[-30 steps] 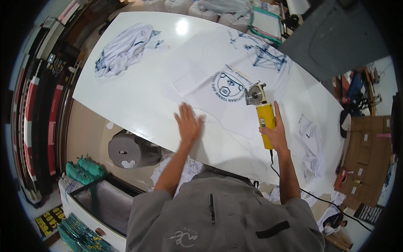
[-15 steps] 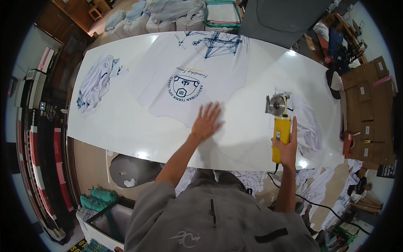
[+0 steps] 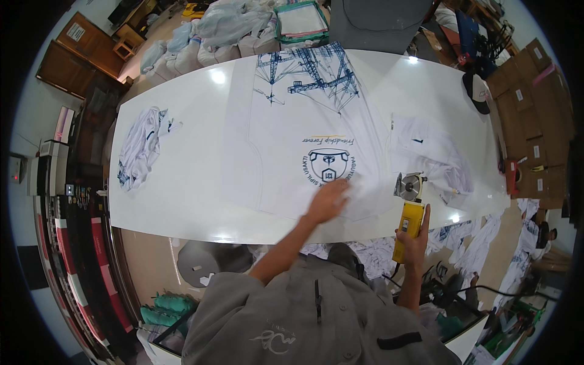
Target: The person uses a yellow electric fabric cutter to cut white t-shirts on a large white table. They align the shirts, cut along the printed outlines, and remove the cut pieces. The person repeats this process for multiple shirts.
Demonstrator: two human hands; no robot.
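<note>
A white printed fabric panel (image 3: 286,164) lies on the white table in front of me, with blue crane line art at its far end and a round emblem nearer me. My left hand (image 3: 328,201) is on the panel at the emblem's lower edge, its fingers extended and slightly blurred. In my right hand (image 3: 414,243) is a yellow electric rotary cutter (image 3: 411,222), held upright with its round metal blade at the top. The blade is just beside the panel's right edge. Beyond the cutter lies a loose white fabric piece (image 3: 435,152).
Crumpled white fabric (image 3: 141,149) sits at the table's left end. A cap (image 3: 476,92) lies at the far right beside cardboard (image 3: 529,134). The cutter's black cord (image 3: 496,292) trails off to the right. Stuffed sacks (image 3: 225,42) stand behind the table (image 3: 188,213).
The fabric panel has moved toward me and to the right, and turned straighter. My left hand has shifted right with it. The cutter stays in my right hand, now a little nearer me.
</note>
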